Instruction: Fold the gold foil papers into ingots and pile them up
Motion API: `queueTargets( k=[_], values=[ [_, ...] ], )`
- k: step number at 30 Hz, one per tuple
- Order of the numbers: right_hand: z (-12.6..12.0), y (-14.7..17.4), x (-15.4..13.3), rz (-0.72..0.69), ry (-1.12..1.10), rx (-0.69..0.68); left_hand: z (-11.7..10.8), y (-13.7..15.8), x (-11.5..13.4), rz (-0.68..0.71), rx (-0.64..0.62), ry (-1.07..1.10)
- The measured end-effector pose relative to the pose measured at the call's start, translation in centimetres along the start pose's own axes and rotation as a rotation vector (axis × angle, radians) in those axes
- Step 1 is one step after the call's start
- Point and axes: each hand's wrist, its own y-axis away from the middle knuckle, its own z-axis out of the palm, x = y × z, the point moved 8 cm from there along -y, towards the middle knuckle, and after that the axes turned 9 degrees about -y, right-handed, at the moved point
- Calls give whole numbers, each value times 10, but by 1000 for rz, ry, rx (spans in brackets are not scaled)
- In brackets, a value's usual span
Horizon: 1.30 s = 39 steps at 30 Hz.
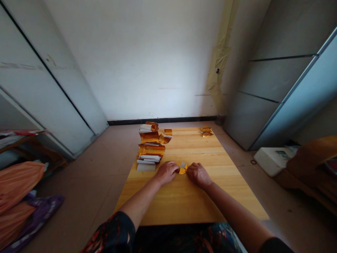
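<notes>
Between my hands, just above or on the wooden table (pixel 184 196), is a small piece of gold foil paper (pixel 182 170) with a pale patch on its upper side. My left hand (pixel 167 172) has its fingers closed on the left end of the paper. At the other end, my right hand (pixel 199 175) pinches it with curled fingers. Left of my hands lie stacks of gold foil paper sheets (pixel 151 151), curled, with whitish undersides showing. Several folded gold foil pieces (pixel 206 131) sit together at the table's far right corner.
A white wall (pixel 158 63) stands beyond the table. To the right are a tall grey refrigerator (pixel 263 84), a white box (pixel 273 160) and wooden furniture (pixel 313 165). Orange cloth (pixel 19 184) and a purple bag (pixel 39 214) lie at the left.
</notes>
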Motion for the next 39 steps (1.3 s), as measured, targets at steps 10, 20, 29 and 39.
queueTargets(
  k=[10,20,29,39],
  values=[
    [-7,-1,-3,-31,9,-2,5,-2,2,-38,61,-55],
    [3,-7,-5,2,77,42,8,-4,-7,-71,38,36],
    [-5,-7,-10,-32,83,82,9,2,6,55,94,-168],
    [0,0,-4,105,73,240,9,3,8,40,254,-258]
  ],
)
